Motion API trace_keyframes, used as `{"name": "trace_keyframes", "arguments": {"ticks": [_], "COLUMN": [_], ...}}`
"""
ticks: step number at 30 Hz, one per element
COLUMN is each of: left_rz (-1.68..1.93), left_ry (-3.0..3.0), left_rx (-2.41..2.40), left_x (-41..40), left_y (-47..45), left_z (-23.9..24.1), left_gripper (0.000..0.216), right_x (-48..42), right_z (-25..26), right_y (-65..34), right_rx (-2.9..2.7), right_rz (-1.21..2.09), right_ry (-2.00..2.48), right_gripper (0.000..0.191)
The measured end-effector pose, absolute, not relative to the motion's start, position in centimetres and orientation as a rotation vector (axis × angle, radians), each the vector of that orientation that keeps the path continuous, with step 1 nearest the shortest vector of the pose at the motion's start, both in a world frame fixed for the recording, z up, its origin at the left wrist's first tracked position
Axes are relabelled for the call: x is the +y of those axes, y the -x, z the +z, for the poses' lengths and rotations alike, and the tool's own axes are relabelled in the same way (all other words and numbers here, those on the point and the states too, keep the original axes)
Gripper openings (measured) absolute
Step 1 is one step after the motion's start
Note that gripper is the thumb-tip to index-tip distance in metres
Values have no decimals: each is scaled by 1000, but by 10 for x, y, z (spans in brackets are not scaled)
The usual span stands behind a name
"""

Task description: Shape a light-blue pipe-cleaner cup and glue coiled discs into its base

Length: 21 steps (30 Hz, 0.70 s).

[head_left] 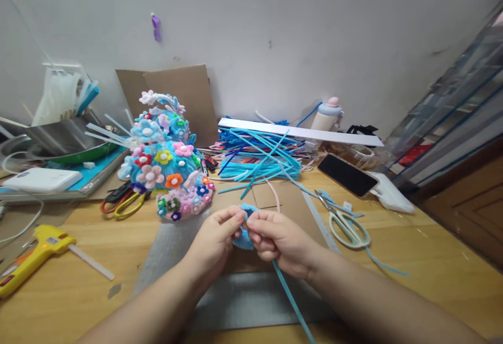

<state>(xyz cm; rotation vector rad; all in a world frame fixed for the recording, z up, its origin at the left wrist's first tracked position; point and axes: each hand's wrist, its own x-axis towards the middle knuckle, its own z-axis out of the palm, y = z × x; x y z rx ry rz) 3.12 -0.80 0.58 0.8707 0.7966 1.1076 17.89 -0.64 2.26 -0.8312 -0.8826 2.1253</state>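
Observation:
Between my two hands is a small bundle of fuzzy blue pipe cleaner (244, 241), curled into a rounded shape. My left hand (217, 233) is closed, thumb and index finger pinching its left side. On the other side my right hand (281, 236) is closed too, its fingertips pressed close to the left ones. A long light-blue pipe cleaner tail (293, 299) runs out below my right hand toward the front edge. The fingers cover much of the bundle. Beneath them lies a brown cardboard sheet (310, 223) on a grey mat (231, 302).
Scissors (348, 226) lie to the right, near a phone (348, 174). Behind stands a pile of blue pipe cleaners (259, 168). A flower-covered pipe cleaner piece (161, 150) stands left of centre; a yellow glue gun (39, 255) lies far left. A bottle (327, 116) stands by the wall.

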Motion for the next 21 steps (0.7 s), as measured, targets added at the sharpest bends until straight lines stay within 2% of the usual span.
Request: {"name": "trace_keyframes", "arguments": {"ticks": [6,11,16,21], "left_rz": [1146,1235,1081,1043], "left_ry": [-1117,-2081,-2825,-2872], "left_rx": [933,1163,1101,952], "left_x": [-17,-20,-21,-22], "left_y": [-31,-14,-4,-1], "left_z": [2,15,23,24], "left_gripper": [24,9,11,9], "right_x": [-13,-20,-21,-18], "right_z": [19,20,15,8], "right_y": [-182,-185,-185,-185], "right_rx": [-861,-959,-1097,-1238], "right_rz": [2156,2057,1983,1958], "right_ry": [827,909,984,1023], "right_gripper": [34,30,34,34]}}
